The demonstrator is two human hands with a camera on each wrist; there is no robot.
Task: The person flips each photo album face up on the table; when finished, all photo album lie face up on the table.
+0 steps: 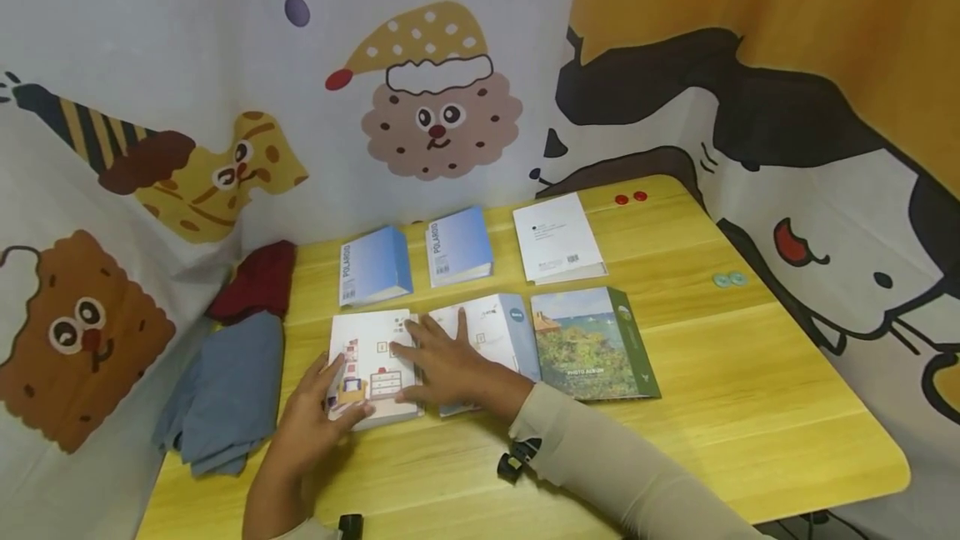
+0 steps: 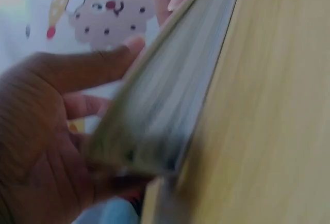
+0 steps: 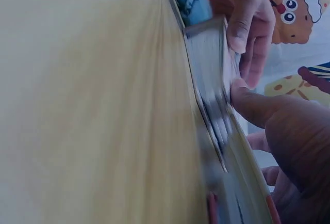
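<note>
A thick white photo album [image 1: 386, 384] with furniture drawn on its cover lies at the left end of the front row. My left hand [image 1: 303, 419] holds it at its left side, thumb over the near part of the cover and fingers along the edge. The page edges of the photo album [image 2: 160, 95] face the left wrist camera. Over its right side, my right hand [image 1: 442, 362] rests with fingers spread, its thumb on the cover near the front. A second white album [image 1: 498, 336] with a blue spine lies partly under that hand and forearm.
A green landscape photo album [image 1: 577, 348] lies to the right. Behind stand two blue Polaroid albums [image 1: 372, 263] [image 1: 459, 244] and a white one [image 1: 558, 236]. Folded blue cloth [image 1: 232, 390] and dark red cloth [image 1: 258, 282] sit at the left edge. Red buttons [image 1: 631, 198] and green buttons [image 1: 729, 279] lie right.
</note>
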